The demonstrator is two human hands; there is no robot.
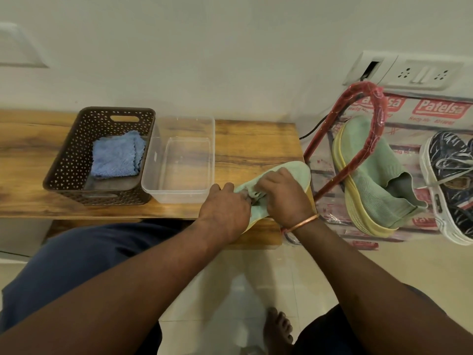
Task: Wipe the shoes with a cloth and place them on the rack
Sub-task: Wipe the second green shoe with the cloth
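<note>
A light green shoe (298,172) with a yellow sole lies on the wooden table (256,144) near its right end, toe pointing away to the right. My left hand (225,212) grips its heel end. My right hand (284,198) lies over the upper with fingers curled round it. No cloth shows in either hand. A folded blue cloth (115,156) lies in the brown basket (76,155). To the right, the red-framed rack (368,149) carries the matching green shoe (371,175) and a dark patterned shoe (450,183).
A clear plastic tub (153,180) stands between the basket and the shoe. A wall socket panel (422,73) and a black cable (313,130) are behind the rack. My knees and a bare foot (277,326) are on the tiled floor below the table edge.
</note>
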